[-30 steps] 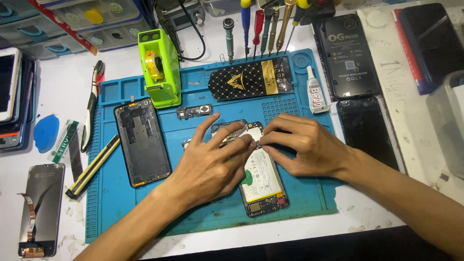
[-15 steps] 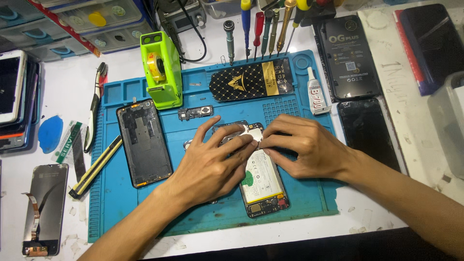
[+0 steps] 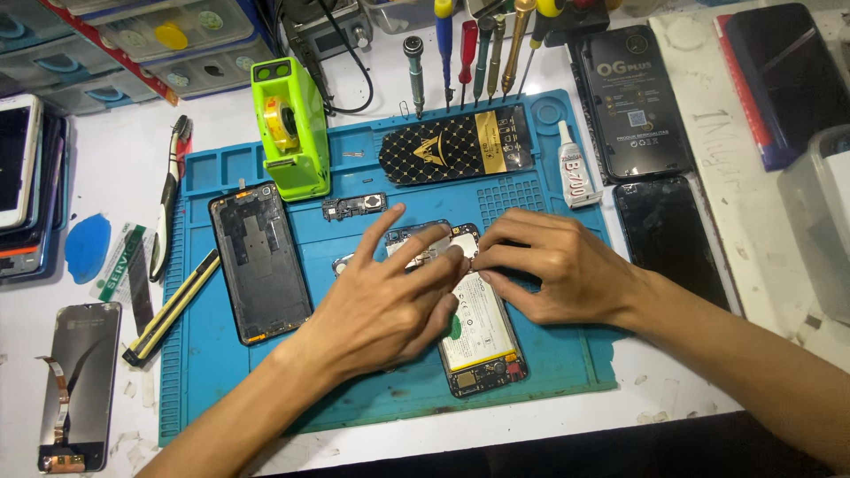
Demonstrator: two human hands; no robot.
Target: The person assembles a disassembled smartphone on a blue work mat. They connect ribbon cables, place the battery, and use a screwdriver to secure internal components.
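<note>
An opened phone [image 3: 478, 341] with its white battery showing lies on the blue work mat [image 3: 212, 354]. My left hand [image 3: 390, 301] rests over the phone's upper left part, fingers spread and pressing on it. My right hand [image 3: 553, 265] comes from the right, its fingertips pinched at the phone's top edge beside my left fingertips. What sits between the fingertips is too small to tell. A dark phone back frame [image 3: 259, 261] lies on the mat to the left, and a small circuit part [image 3: 354, 206] lies above my left hand.
A green tape dispenser [image 3: 290, 128] stands at the mat's top left. A black-and-gold package [image 3: 456, 148], a glue tube [image 3: 574, 168], several screwdrivers [image 3: 469, 53], dark phone screens [image 3: 668, 230], pliers [image 3: 168, 199], a yellow-black tool [image 3: 173, 305], a loose display [image 3: 78, 381] and stacked phones [image 3: 22, 177] surround it.
The view has shifted slightly. Both hands stay on the opened phone's top, with only small finger movements.
</note>
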